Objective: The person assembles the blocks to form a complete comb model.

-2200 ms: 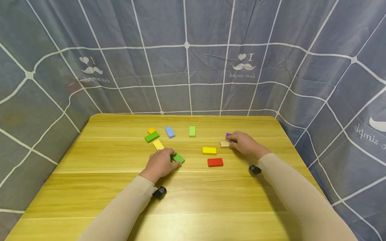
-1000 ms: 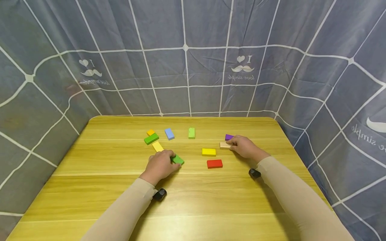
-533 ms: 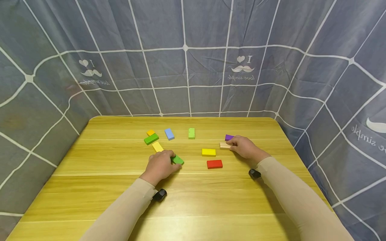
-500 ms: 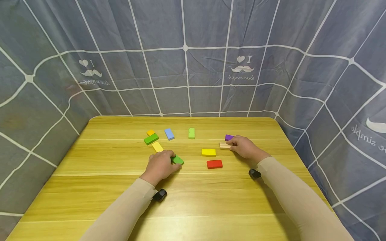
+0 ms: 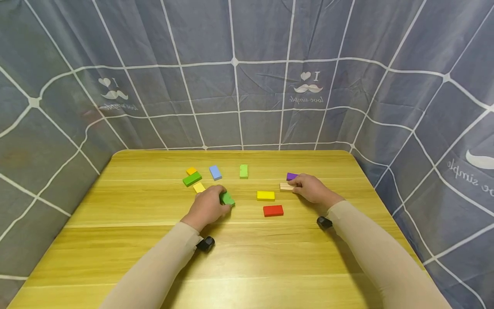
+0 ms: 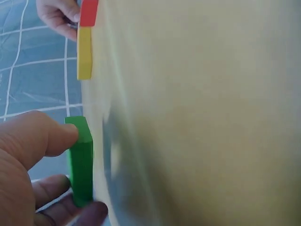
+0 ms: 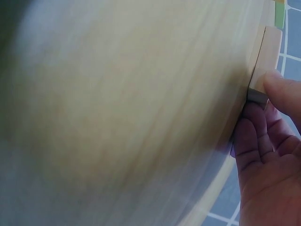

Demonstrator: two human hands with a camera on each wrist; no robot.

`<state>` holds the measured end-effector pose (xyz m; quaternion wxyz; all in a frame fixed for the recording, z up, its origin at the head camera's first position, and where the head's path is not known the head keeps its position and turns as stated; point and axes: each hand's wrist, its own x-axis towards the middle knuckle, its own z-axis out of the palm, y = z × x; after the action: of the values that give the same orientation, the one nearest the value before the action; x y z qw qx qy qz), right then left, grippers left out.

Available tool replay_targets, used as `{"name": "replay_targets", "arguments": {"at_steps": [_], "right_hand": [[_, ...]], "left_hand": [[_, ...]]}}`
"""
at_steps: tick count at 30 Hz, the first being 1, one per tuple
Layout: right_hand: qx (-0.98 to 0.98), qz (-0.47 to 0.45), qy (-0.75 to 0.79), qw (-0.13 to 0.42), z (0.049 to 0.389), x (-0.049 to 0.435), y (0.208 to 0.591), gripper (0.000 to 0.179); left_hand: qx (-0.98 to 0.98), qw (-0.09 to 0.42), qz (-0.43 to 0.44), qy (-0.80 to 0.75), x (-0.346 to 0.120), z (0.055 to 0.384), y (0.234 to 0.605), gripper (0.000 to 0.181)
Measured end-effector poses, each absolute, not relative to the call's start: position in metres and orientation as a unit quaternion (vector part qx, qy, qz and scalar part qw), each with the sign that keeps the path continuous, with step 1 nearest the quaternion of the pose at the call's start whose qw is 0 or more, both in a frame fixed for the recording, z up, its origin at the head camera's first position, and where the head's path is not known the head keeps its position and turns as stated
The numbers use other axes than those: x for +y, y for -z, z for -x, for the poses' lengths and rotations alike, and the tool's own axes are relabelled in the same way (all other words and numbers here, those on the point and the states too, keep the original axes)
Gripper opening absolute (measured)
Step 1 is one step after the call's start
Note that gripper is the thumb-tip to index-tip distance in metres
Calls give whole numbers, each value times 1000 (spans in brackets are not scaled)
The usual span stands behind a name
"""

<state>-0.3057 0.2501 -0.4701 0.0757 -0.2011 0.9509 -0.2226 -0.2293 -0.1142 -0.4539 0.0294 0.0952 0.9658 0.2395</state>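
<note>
In the head view, my left hand (image 5: 207, 207) pinches a green rectangular block (image 5: 227, 199) near a pale yellow rectangular block (image 5: 199, 187); my right hand (image 5: 314, 189) grips the right end of a plain wooden rectangular block (image 5: 285, 187) on the wood-grain table (image 5: 247, 253). In the left wrist view, my thumb presses the green block's upper end, fingers its lower. In the right wrist view, my thumb lies on the wooden block's face.

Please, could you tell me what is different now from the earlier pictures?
The left hand has shifted slightly up in the head view with the green block, which now seems tilted and raised. No block was newly taken or let go. The right hand still pinches the plain wooden block; the red block and blue block lie where they were.
</note>
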Motion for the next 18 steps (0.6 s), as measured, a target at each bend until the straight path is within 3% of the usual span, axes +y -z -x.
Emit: {"name": "replay_targets", "arguments": {"at_steps": [4,18], "right_hand": [[951,201,225,74,306,250,470,35],[950,194,229,89,308,250,469,36]], "left_hand": [[955,49,-112,-271,-111,243,453,60],[940,89,-179,-277,-93,273,463,59]]}}
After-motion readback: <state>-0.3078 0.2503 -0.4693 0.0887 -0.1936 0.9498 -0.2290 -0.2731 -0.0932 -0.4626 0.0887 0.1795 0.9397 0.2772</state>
